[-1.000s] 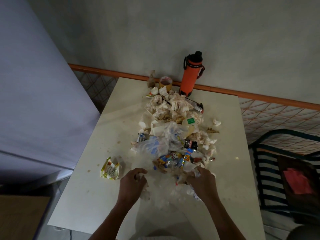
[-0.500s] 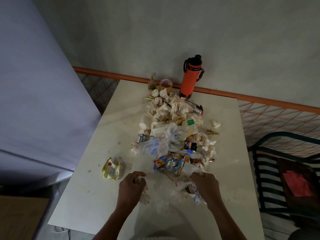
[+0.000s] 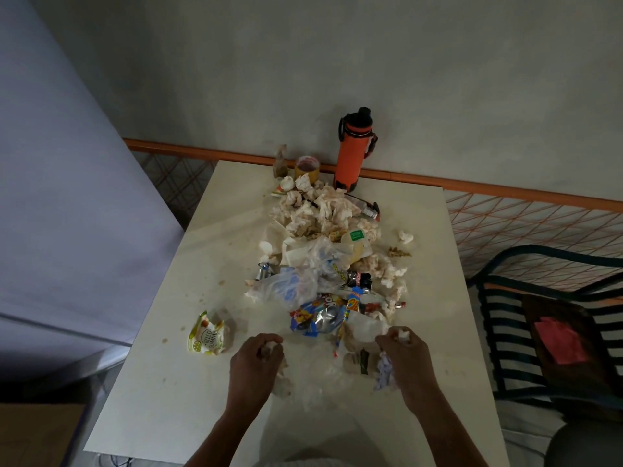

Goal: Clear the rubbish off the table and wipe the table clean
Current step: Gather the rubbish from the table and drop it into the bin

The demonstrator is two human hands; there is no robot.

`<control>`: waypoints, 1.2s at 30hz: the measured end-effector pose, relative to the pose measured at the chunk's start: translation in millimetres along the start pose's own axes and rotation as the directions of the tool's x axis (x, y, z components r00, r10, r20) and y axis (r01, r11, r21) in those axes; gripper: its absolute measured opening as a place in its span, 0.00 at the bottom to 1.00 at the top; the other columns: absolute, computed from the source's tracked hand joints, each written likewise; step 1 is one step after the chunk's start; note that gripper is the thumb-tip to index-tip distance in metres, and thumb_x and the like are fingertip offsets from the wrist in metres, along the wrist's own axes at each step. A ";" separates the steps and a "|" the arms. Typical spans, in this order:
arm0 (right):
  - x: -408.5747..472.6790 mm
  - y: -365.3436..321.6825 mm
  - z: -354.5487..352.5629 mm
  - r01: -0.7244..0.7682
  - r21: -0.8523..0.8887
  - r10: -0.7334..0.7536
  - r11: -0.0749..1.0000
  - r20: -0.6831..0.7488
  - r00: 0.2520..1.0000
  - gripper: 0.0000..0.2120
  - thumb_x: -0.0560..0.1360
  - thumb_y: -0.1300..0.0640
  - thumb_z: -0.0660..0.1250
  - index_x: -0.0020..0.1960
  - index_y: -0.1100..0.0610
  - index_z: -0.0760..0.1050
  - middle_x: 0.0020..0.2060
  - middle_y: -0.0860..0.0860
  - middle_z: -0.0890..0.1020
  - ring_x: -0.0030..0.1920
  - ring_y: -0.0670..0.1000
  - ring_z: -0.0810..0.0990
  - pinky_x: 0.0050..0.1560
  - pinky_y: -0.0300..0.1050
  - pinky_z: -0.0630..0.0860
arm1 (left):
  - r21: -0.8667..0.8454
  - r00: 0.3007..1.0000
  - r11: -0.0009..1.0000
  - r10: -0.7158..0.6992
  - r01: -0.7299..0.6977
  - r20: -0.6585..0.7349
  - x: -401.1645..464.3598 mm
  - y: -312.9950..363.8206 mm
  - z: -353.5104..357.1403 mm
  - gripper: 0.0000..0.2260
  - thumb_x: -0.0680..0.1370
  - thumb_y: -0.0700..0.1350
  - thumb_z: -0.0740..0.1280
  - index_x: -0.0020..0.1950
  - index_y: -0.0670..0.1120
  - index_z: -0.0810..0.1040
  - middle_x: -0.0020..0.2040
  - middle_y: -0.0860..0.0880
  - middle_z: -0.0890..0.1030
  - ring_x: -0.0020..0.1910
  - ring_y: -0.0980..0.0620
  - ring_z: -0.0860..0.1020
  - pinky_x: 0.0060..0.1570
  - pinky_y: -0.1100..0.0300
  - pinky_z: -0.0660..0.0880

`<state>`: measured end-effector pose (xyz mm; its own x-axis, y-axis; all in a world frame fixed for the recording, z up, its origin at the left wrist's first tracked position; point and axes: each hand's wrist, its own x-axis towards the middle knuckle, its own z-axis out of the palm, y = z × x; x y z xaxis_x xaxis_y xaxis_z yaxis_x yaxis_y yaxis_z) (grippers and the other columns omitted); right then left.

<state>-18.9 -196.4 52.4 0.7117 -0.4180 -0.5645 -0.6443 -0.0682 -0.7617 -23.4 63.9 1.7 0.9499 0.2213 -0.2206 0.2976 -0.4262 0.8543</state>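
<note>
A long heap of rubbish (image 3: pixel 327 251) runs down the middle of the white table (image 3: pixel 175 372): crumpled tissues, clear plastic bags, bright snack wrappers. My left hand (image 3: pixel 254 364) grips a crumpled white tissue at the near end of the heap. My right hand (image 3: pixel 406 360) curls round a white scrap and crumpled paper at the heap's right near corner. A thin clear plastic bag (image 3: pixel 317 382) lies on the table between my hands. A yellow crushed packet (image 3: pixel 207 335) lies apart on the left.
An orange bottle (image 3: pixel 354 150) and a small yellow cup (image 3: pixel 306 167) stand at the table's far edge by the wall. A dark slatted chair (image 3: pixel 526 332) with a red item on it is on the right. Brown stains dot the table's left side.
My right hand has pulled nearer and to the right with its scrap of rubbish. My left hand has stayed almost in place on its tissue. The camera has tilted slightly.
</note>
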 end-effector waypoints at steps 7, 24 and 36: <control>-16.0 -7.1 -6.0 -0.110 0.161 0.082 0.981 0.170 0.982 0.12 0.69 0.56 0.79 0.36 0.64 0.81 0.27 0.62 0.78 0.24 0.58 0.78 0.32 0.54 0.81 | 0.023 0.998 0.998 0.058 -0.059 0.030 -4.6 5.7 3.0 0.10 0.78 0.41 0.70 0.47 0.57 0.82 0.44 0.57 0.83 0.43 0.62 0.80 0.46 0.59 0.79; -14.0 18.8 -19.1 -0.019 0.263 -0.024 0.965 0.160 0.987 0.02 0.70 0.68 0.68 0.43 0.65 0.79 0.26 0.62 0.75 0.24 0.59 0.75 0.31 0.63 0.79 | 0.049 0.988 0.987 0.153 -0.151 -0.031 -40.4 39.9 6.2 0.09 0.77 0.39 0.71 0.48 0.55 0.83 0.45 0.54 0.82 0.40 0.59 0.81 0.39 0.65 0.78; -22.3 48.5 -49.4 -0.146 0.384 0.020 0.912 0.312 0.950 0.13 0.71 0.60 0.71 0.47 0.71 0.81 0.34 0.69 0.81 0.27 0.60 0.79 0.35 0.49 0.77 | 0.070 0.979 0.997 0.027 -0.013 -0.201 -150.0 49.0 26.5 0.11 0.76 0.36 0.70 0.45 0.53 0.82 0.40 0.54 0.82 0.37 0.57 0.81 0.36 0.70 0.73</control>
<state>-79.8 -235.1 43.7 0.7502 -0.1159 -0.6510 -0.5838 0.3461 -0.7344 -148.8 -13.4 64.2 0.9191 0.3814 -0.0988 0.2914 -0.4895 0.8219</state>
